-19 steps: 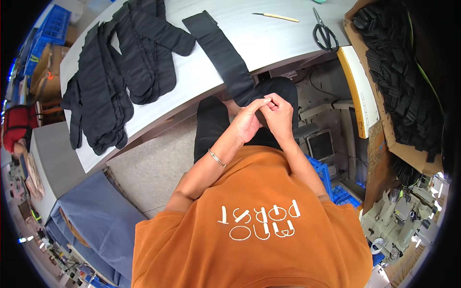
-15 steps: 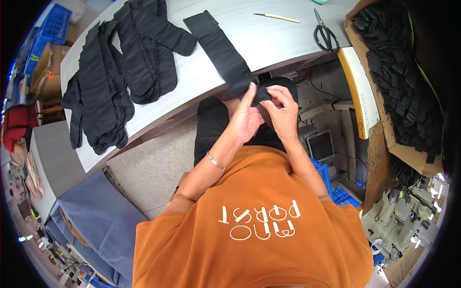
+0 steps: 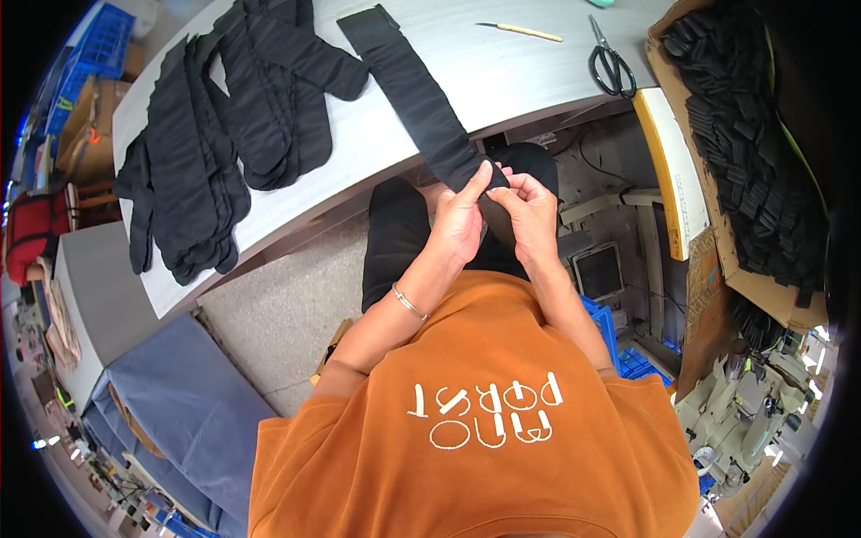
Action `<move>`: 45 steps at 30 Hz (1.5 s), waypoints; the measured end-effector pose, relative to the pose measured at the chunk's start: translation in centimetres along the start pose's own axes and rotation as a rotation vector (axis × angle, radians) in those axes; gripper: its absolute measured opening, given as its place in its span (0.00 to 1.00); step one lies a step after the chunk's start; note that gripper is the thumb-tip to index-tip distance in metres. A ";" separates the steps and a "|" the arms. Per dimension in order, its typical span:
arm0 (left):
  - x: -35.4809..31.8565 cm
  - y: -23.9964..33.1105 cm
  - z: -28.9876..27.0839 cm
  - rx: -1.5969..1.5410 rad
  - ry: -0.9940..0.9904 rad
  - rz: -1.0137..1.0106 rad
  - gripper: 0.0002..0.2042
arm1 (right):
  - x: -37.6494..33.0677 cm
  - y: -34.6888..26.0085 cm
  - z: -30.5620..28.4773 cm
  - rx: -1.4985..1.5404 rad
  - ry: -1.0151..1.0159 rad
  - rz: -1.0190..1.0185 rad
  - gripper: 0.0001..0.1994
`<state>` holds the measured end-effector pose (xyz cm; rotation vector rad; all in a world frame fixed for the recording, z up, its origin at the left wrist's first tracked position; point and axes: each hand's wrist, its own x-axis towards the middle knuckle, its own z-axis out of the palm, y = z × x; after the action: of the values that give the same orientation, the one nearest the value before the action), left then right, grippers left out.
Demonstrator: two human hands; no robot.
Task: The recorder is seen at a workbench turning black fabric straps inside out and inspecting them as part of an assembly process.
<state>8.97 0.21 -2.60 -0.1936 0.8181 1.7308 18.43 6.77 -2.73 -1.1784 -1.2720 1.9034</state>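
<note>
Centrally in the head view, a long, flat, black fabric strip [image 3: 414, 90] overhangs a pale, smooth-topped table [image 3: 502, 81], which bears its far length, leaving the hands only the near end. The left hand [image 3: 459, 224] presses that end under its thumb, apparently steadying it; the right hand [image 3: 533, 215] pinches its edge. Left, round-ended, slightly puckered black cloth strips [image 3: 199, 152] overlap; right lie black-handled metal scissors [image 3: 606, 51].

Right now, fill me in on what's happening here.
A person's left hand and right hand both hold the near end of a black fabric strip, just past the table's edge. Its far end lies on the tabletop. More black strips lie piled to the left; scissors lie to the right.
</note>
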 end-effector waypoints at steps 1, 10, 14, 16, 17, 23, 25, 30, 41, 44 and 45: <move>0.0 -0.1 -0.1 -0.001 0.001 0.000 0.16 | -0.2 0.3 0.2 -0.055 0.055 -0.041 0.10; 0.0 -0.5 -0.5 0.141 0.042 0.163 0.08 | 0.5 0.6 1.1 -0.324 0.047 -0.189 0.09; 0.4 -0.2 -1.5 0.129 -0.007 -0.007 0.10 | 0.7 0.9 1.4 -0.610 0.095 -0.367 0.07; 0.9 0.2 -2.1 0.124 -0.016 -0.048 0.11 | 1.4 0.7 1.5 -0.649 0.081 -0.344 0.07; 1.3 0.7 -2.4 0.188 -0.026 -0.062 0.14 | 1.7 0.5 1.7 -0.688 0.068 -0.321 0.08; 1.4 2.9 -0.8 0.162 -0.105 -0.034 0.31 | 2.8 -1.4 2.4 -0.368 -0.040 -0.263 0.10; 0.2 3.9 -0.3 -0.011 -0.138 -0.106 0.30 | 3.4 -0.5 2.1 -0.341 -0.024 -0.296 0.09; 0.0 2.9 -2.2 0.173 0.083 0.158 0.13 | 3.3 -0.7 1.8 -0.211 -0.031 -0.213 0.07; 2.1 4.4 -4.1 0.301 -0.025 0.024 0.08 | 2.9 0.2 2.5 -1.031 0.098 -0.967 0.09; 2.5 4.2 -4.1 0.203 -0.008 -0.032 0.08 | 3.4 1.2 2.7 -0.967 0.144 -0.913 0.08; 2.6 3.9 -4.2 0.155 0.018 -0.041 0.08 | 3.6 1.1 2.5 -0.964 0.146 -0.915 0.08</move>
<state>3.41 -0.73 -5.42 -0.1207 0.9511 1.6214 14.59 8.20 -4.62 -0.8174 -2.2127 0.5082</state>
